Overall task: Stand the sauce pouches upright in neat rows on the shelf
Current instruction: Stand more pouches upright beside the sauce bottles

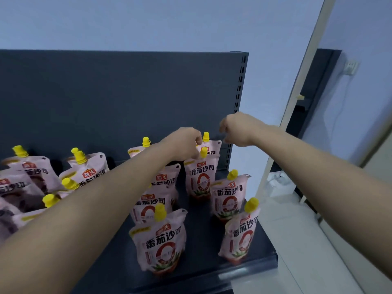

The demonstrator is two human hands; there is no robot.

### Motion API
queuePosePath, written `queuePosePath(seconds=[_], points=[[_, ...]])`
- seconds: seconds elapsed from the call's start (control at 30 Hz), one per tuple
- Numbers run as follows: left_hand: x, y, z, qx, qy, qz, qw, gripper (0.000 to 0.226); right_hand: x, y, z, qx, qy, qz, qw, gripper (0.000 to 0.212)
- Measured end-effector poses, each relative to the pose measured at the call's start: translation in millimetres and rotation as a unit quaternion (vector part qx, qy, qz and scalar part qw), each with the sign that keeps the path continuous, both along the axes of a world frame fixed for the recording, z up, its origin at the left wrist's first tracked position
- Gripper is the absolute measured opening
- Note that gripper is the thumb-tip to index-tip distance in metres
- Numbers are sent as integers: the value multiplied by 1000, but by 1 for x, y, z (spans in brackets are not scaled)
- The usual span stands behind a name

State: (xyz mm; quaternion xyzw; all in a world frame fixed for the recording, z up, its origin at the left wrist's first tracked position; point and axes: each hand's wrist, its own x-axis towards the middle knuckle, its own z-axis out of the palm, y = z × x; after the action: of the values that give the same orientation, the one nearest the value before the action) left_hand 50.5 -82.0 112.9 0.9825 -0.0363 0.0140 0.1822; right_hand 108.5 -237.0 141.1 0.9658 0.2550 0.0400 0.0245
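Note:
Pink sauce pouches with yellow caps stand on a dark grey shelf [203,272]. A right-hand row runs from the front pouch [240,234] to the rearmost pouch [212,147] by the back panel. A middle row has its front pouch [162,245] upright. My left hand [185,144] pinches the rearmost pouch's top edge beside its spout. My right hand [238,129] hovers at that pouch's top right corner, thumb and fingers curved and apart, holding nothing. My left forearm hides parts of the middle row.
Several more pouches [84,172] lean or lie in a loose cluster on the left of the shelf. A slotted upright post [239,90] ends the back panel on the right. Beyond the shelf's right edge are a pale frame [297,96] and light floor.

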Motion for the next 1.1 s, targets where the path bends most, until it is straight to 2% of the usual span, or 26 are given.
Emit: queuePosePath(seconds=[0.1, 0.33, 0.43, 0.53, 0.63, 0.7, 0.9, 1.1], points=[[13, -1, -6, 32, 43, 13, 998, 36, 22, 5, -11, -8, 15, 10, 1000, 31], [33, -4, -20, 83, 103, 42, 990, 24, 72, 11, -37, -26, 65, 65, 995, 42], [39, -9, -21, 100, 116, 60, 986, 8, 89, 10, -46, -29, 89, 90, 992, 34], [44, -13, -27, 115, 118, 86, 983, 15, 102, 10, -54, -26, 114, 111, 987, 17], [47, -15, -29, 113, 113, 108, 981, 15, 109, 11, -63, -13, 132, 113, 985, 12], [50, -17, -29, 106, 101, 114, 983, 9, 112, 12, -68, 0, 132, 108, 985, 15], [62, -22, -33, 94, 59, 105, 988, 9, 122, 10, -73, 27, 95, 96, 990, 32], [67, -28, -38, 49, 63, 94, 992, 8, 121, 8, -74, 47, 122, 89, 987, 41]])
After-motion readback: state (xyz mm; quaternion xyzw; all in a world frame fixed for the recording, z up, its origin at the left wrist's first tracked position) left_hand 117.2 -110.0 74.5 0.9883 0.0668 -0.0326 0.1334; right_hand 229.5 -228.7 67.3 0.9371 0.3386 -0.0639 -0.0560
